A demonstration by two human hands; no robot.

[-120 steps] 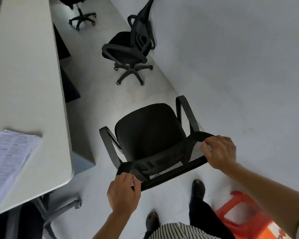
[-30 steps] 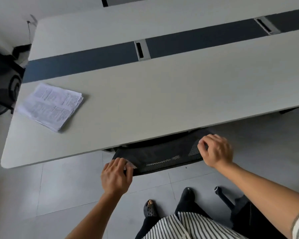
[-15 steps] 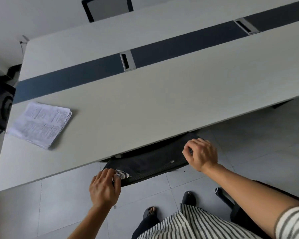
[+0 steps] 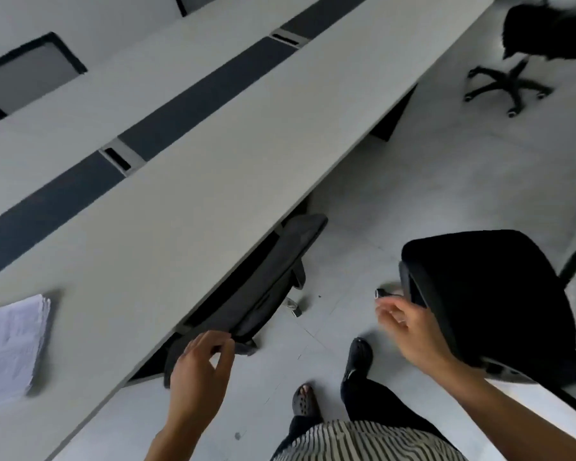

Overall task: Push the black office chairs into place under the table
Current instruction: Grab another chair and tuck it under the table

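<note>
Both hands have come off the backrest since half a second ago, and the view has swung right. First chair (image 4: 273, 277) is tucked under the table (image 4: 213, 168) at its near edge, with only the backrest showing past the edge, so that one looks done. Left hand (image 4: 202, 364) hangs just beside the backrest's end, fingers loosely curled, holding nothing; can't tell if it touches. Right hand (image 4: 409, 327) is spread and empty, near the second chair (image 4: 486, 294) but not gripping it. Second chair stands out on the floor (image 4: 413, 181), well apart from the table's near edge, not yet pushed in. Third chair (image 4: 542, 31) sits off the table's far right corner, also out. Paper stack (image 4: 10, 347) lies on the table toward its left end. Judgement: one in, at least two left.
</note>
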